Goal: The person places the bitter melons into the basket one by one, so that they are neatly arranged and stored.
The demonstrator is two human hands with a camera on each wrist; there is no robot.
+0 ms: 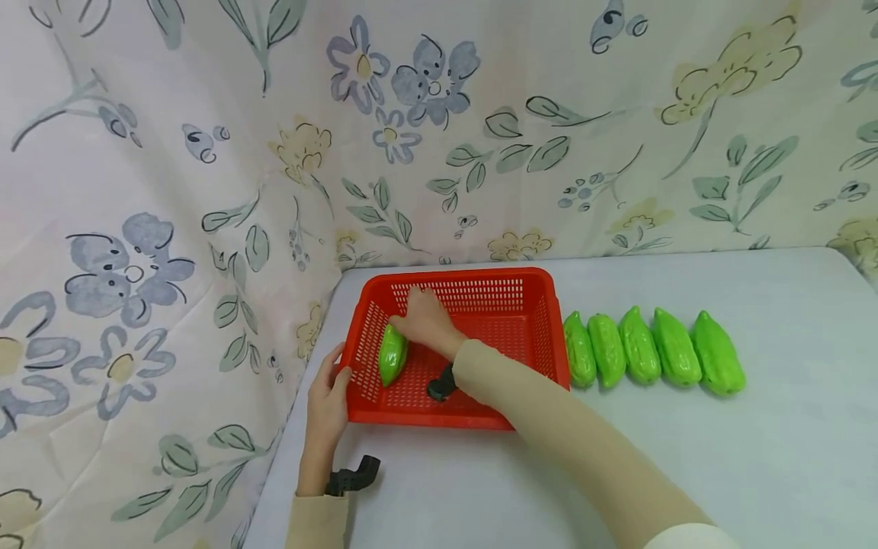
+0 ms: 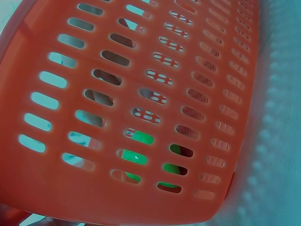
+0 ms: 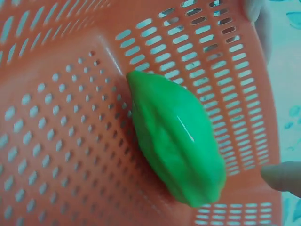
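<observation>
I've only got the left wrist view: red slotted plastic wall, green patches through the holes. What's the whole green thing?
Observer: A glossy green elongated fruit; the right wrist view shows its full outline, narrow at one end and blunt at the other.
Operator: Just the one?
Observer: No. In the head view, five similar glossy green fruits lie in a row on the right side of the red slotted plastic basket, outside it.
Operator: Anything reaching in?
Observer: Yes, the right hand is over the basket's interior, at the far end of the fruit inside.
</observation>
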